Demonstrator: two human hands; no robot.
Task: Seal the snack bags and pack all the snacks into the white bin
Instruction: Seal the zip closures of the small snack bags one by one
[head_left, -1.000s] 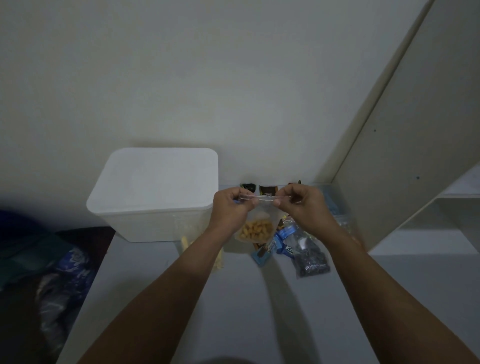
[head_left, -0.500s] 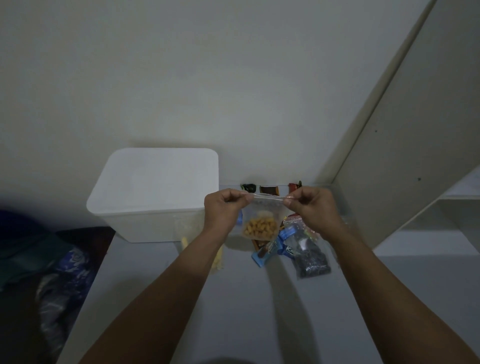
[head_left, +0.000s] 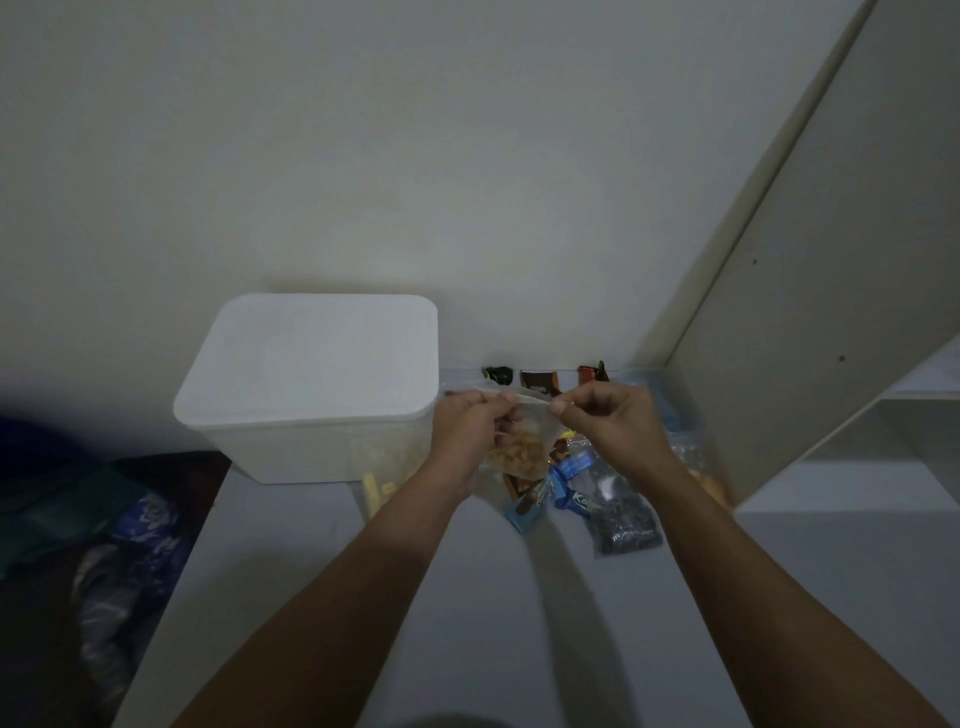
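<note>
Clear plastic bag of nuts (head_left: 524, 452), pinched along its top strip by the left hand (head_left: 475, 423) and right hand (head_left: 605, 421) at the lidded white bin's (head_left: 311, 384) 3 o'clock, is judged mid-sealing; other snacks (head_left: 597, 488) are left unpacked on the table (head_left: 467, 623).

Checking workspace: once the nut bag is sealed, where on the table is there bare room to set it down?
Bare table lies in front of the bin, left of the left forearm, and between the forearms. Crowded: wrappers and the dark bag right of the bin.
</note>
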